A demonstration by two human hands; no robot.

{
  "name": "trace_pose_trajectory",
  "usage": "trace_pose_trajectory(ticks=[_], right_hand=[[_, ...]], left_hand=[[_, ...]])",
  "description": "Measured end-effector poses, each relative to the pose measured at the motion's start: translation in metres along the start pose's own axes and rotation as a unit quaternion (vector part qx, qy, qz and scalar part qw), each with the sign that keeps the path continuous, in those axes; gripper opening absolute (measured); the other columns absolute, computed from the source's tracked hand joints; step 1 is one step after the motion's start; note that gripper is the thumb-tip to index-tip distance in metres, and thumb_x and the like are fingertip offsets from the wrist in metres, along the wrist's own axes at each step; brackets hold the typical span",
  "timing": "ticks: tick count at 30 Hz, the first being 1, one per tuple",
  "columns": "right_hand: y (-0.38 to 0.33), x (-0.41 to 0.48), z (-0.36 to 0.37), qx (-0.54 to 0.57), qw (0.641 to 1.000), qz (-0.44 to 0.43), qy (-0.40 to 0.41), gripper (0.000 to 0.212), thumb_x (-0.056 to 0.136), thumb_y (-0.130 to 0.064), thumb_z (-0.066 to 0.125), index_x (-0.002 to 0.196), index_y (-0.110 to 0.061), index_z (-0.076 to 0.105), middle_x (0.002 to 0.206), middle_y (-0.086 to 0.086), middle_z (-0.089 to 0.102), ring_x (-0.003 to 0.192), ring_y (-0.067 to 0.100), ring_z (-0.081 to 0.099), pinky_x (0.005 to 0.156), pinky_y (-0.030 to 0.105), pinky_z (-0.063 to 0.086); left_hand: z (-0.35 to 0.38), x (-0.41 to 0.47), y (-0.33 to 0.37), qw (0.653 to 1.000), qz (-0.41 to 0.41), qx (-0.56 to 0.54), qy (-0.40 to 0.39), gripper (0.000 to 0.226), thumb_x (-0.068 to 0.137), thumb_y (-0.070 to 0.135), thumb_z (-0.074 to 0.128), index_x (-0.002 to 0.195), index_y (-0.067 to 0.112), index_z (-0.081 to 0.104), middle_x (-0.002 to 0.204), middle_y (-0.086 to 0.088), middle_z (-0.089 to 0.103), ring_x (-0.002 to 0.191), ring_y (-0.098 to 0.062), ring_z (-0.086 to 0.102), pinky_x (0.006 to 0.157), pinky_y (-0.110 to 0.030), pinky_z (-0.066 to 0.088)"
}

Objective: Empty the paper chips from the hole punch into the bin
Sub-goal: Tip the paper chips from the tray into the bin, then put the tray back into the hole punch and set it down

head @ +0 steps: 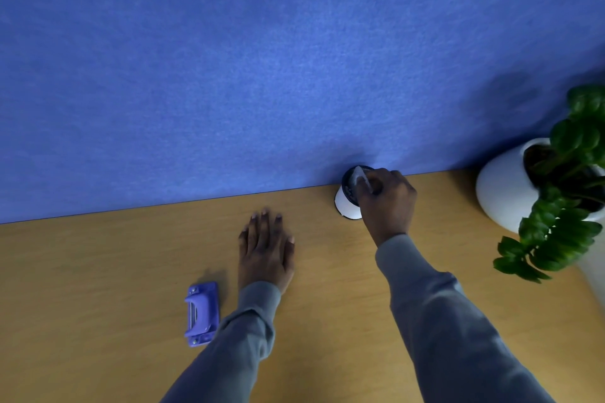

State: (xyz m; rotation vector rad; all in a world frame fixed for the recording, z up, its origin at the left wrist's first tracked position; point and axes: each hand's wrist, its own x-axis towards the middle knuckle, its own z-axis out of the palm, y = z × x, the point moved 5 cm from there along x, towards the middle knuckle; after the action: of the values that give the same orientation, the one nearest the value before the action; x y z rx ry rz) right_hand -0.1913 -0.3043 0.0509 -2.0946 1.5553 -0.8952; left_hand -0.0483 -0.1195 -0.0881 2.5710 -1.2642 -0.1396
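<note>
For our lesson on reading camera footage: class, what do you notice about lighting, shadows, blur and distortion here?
Head view: dim, bluish light; soft shadows on the blue wall behind the bin and plant; wide-angle distortion tilts the desk edge; right hand and plant leaves slightly blurred; no glare.

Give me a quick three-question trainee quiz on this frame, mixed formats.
1. True or false: the left hand grips the hole punch.
2. Where is the right hand? A) over the small bin B) on the plant pot C) flat on the desk
3. Fill in: the right hand holds a pale, clear-looking piece tilted into the ____.

Key: 1 false, the left hand lies flat, the hole punch apart beside it. 2 A. 3 bin.
</note>
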Motion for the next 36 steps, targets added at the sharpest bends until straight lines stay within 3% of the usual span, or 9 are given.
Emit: trace_pose_trajectory(ticks=[7,12,16,19,23,26,31,33,36], right_hand=[[0.001,0.000,-0.002,0.016,1.000,-0.003,0.001,0.009,0.085,-0.015,0.072,0.083,-0.009,0.078,0.071,0.007,0.061,0.061,0.020,0.052,0.053,0.013,0.027],[0.009,0.001,-0.005,0.041,0.998,0.038,0.022,0.022,0.090,-0.023,0.071,0.072,-0.010,0.070,0.066,0.005,0.063,0.060,0.021,0.054,0.057,0.026,0.034],[0.023,-0.003,-0.012,0.102,0.984,0.140,0.044,0.015,0.087,-0.028,0.073,0.079,-0.015,0.073,0.070,-0.001,0.068,0.067,0.020,0.062,0.064,0.029,0.049],[0.044,-0.014,-0.013,0.215,0.933,0.282,0.057,0.014,0.085,-0.027,0.076,0.090,-0.014,0.076,0.084,0.002,0.074,0.083,0.026,0.071,0.074,0.039,0.060],[0.051,-0.033,-0.017,0.434,0.806,0.397,0.060,0.008,0.085,-0.013,0.079,0.084,-0.012,0.071,0.088,0.006,0.074,0.088,0.025,0.072,0.067,0.027,0.059],[0.046,-0.042,-0.023,0.514,0.743,0.427,0.043,0.008,0.085,-0.010,0.079,0.086,-0.009,0.071,0.086,0.007,0.074,0.084,0.023,0.070,0.070,0.028,0.059],[0.023,-0.045,-0.040,0.585,0.701,0.408,-0.001,0.015,0.085,-0.009,0.079,0.098,-0.005,0.074,0.090,0.006,0.074,0.083,0.020,0.070,0.071,0.027,0.058],[0.009,-0.045,-0.047,0.606,0.697,0.383,-0.030,0.016,0.085,-0.011,0.079,0.099,-0.006,0.074,0.089,0.004,0.074,0.080,0.018,0.070,0.071,0.025,0.057],[-0.015,-0.050,-0.053,0.616,0.698,0.352,-0.099,0.025,0.085,-0.015,0.079,0.106,-0.004,0.074,0.096,0.005,0.073,0.084,0.018,0.069,0.071,0.025,0.056]], left_hand=[[-0.002,0.000,0.001,1.000,-0.003,0.000,-0.011,0.058,0.102,0.043,0.038,0.153,0.019,0.041,0.164,-0.011,0.033,0.152,-0.033,0.030,0.122,-0.050,0.024],[-0.003,0.000,0.001,1.000,-0.004,0.002,-0.016,0.057,0.102,0.043,0.040,0.154,0.018,0.040,0.164,-0.012,0.032,0.152,-0.033,0.028,0.123,-0.050,0.023],[-0.004,-0.001,0.002,1.000,0.000,0.002,-0.013,0.057,0.102,0.043,0.040,0.153,0.017,0.042,0.164,-0.012,0.033,0.151,-0.034,0.031,0.122,-0.050,0.024],[-0.005,0.000,0.003,1.000,-0.002,-0.007,-0.010,0.058,0.101,0.044,0.035,0.152,0.017,0.043,0.163,-0.013,0.034,0.150,-0.035,0.032,0.121,-0.051,0.026],[-0.006,0.000,0.001,0.999,-0.013,-0.017,-0.030,0.068,0.101,0.049,0.023,0.158,0.014,0.028,0.167,-0.010,0.027,0.154,-0.030,0.024,0.124,-0.048,0.020],[-0.013,0.002,0.001,0.998,-0.022,-0.054,-0.027,0.072,0.099,0.050,0.020,0.158,0.009,0.028,0.165,-0.012,0.031,0.153,-0.030,0.027,0.124,-0.048,0.022],[-0.039,0.010,0.007,0.986,-0.033,-0.165,-0.006,0.054,0.103,0.032,0.048,0.147,0.000,0.045,0.150,-0.020,0.051,0.141,-0.037,0.045,0.117,-0.047,0.036],[-0.057,0.014,0.013,0.979,-0.016,-0.203,0.022,0.043,0.100,0.019,0.058,0.138,-0.002,0.056,0.135,-0.023,0.064,0.126,-0.041,0.058,0.109,-0.046,0.046],[-0.090,0.016,0.021,0.961,-0.033,-0.271,0.048,0.032,0.099,0.024,0.058,0.120,0.004,0.071,0.109,-0.017,0.077,0.096,-0.033,0.072,0.092,-0.035,0.056]])
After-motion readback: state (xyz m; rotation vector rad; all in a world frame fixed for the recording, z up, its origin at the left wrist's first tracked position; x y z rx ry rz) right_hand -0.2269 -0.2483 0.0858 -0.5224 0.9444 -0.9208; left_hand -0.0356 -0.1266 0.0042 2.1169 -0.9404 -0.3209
